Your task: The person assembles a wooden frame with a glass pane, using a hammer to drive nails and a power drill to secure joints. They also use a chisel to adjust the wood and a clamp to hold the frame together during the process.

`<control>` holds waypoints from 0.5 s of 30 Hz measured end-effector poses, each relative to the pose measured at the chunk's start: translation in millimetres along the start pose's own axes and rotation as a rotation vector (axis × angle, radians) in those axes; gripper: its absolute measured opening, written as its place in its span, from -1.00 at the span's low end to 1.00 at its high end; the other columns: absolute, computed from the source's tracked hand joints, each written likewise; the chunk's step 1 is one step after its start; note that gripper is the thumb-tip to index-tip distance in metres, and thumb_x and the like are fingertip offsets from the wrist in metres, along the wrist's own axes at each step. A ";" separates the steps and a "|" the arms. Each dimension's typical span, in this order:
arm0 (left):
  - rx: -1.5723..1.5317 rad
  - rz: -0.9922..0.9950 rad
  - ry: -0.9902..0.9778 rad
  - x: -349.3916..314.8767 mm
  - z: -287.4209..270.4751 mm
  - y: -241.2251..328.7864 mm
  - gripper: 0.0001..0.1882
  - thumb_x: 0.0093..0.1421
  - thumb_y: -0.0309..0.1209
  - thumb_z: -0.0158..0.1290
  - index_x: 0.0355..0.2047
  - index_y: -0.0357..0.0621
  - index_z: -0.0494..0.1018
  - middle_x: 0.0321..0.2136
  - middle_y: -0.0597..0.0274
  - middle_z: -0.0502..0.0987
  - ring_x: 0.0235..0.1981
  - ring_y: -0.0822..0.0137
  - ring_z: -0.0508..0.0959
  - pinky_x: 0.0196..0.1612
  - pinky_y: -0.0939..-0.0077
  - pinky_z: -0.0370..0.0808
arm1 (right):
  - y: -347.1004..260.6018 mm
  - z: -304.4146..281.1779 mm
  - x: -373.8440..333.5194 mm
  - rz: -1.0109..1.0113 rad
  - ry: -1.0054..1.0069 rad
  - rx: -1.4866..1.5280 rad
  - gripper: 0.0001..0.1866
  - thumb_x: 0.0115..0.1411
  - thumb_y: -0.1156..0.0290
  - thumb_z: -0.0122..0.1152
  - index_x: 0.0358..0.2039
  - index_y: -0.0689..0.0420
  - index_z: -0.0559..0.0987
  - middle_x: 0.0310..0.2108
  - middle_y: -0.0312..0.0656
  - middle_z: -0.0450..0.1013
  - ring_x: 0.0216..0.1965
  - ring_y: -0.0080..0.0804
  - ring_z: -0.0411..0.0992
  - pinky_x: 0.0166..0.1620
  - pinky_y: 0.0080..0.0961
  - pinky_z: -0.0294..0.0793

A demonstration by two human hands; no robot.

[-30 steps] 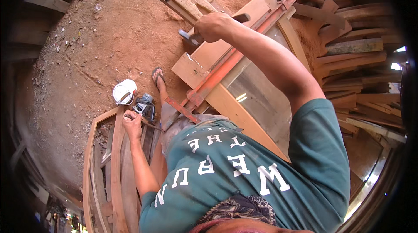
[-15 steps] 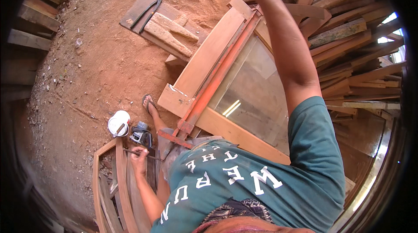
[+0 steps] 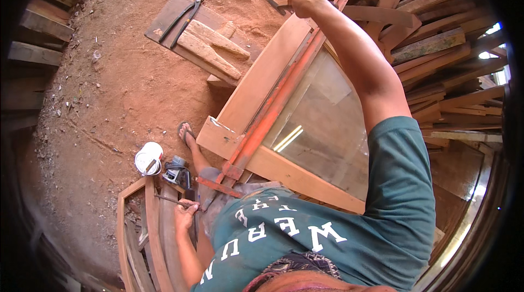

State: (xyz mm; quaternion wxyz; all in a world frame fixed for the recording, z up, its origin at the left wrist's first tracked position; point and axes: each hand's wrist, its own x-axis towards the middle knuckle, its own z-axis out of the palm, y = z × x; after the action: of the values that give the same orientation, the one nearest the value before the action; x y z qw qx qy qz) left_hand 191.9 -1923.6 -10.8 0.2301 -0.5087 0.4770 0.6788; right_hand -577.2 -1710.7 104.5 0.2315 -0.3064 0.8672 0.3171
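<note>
My right hand is closed round a hammer, whose dark head sticks out to the left above the far end of the wooden frame. A long orange bar clamp runs along this frame, beside its glass pane. Down at the lower left, my left hand grips a thin dark rod near the clamp's near end. The rod's inner end is partly hidden by the fingers.
A plank on the sandy ground bears pincers and pale wood pieces. A white bucket and a power tool stand left of my leg. Stacked timber fills the right; a curved wooden frame lies lower left.
My right hand has come down from the top edge with the hammer, toward the frame's far end. My left hand has shifted slightly right and down, still on the rod.
</note>
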 end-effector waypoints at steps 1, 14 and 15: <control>0.058 0.045 0.016 -0.3 -2.8 -3.5 -0.88 0.14 -0.62 0.20 -0.29 -0.28 0.52 -0.32 0.08 0.68 -0.27 0.28 0.67 -0.14 0.37 0.64 | 0.4 -0.1 -0.5 0.013 0.044 0.055 -0.62 0.24 0.38 0.16 0.08 -0.08 0.65 -0.04 -0.04 0.62 0.02 -0.05 0.59 0.03 -0.13 0.61; -0.319 0.287 0.029 5.8 -16.5 -4.5 -0.48 0.10 -0.64 0.28 0.08 -0.21 0.41 -0.21 0.20 0.62 -0.16 0.35 0.61 -0.01 0.44 0.54 | -124.5 -0.4 -165.0 -0.040 -0.014 0.524 -0.65 0.30 0.31 0.12 0.09 -0.15 0.61 -0.13 -0.04 0.63 -0.09 0.02 0.59 -0.04 -0.09 0.58; -0.306 0.254 0.076 3.3 -17.8 9.3 -0.40 0.14 -0.59 0.29 0.18 -0.18 0.35 -0.14 0.19 0.62 -0.11 0.34 0.61 0.01 0.47 0.52 | -126.3 27.0 -179.4 -0.028 0.102 0.631 -0.70 0.32 0.30 0.13 0.05 -0.07 0.61 -0.15 -0.04 0.62 -0.07 0.04 0.57 -0.05 -0.06 0.57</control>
State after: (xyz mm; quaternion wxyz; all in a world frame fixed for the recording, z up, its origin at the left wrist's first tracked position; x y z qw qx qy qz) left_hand 191.6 -1944.0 -10.4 0.0448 -0.4985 0.4370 0.7473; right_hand -359.5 -1700.2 141.2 0.2758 -0.2467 0.9289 0.0134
